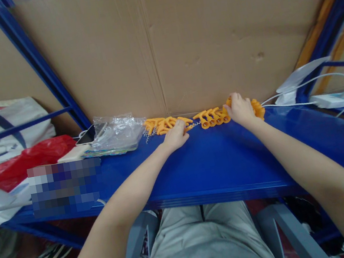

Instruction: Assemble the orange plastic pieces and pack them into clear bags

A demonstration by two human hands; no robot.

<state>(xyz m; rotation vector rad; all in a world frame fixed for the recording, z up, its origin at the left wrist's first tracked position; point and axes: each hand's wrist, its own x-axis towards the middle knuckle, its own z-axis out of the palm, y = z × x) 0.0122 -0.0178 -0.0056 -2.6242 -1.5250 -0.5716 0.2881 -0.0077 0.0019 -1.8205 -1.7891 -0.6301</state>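
A row of small orange plastic pieces (212,116) with short metal chains lies along the back of the blue shelf (217,165), against a cardboard wall. My left hand (176,136) rests on the shelf with its fingers curled, touching the orange pieces (162,124) at the left part of the row. My right hand (240,108) lies over the right end of the row, its fingers closed over some orange pieces (258,108). Whether either hand truly grips a piece is hidden by the fingers.
A crumpled clear plastic bag (119,131), a phone (91,133) and a flat white device (73,153) lie left of the row. Red and white bags (16,164) sit further left. A white power strip (338,99) with cables lies at the right. Blue rack posts (39,67) flank the cardboard.
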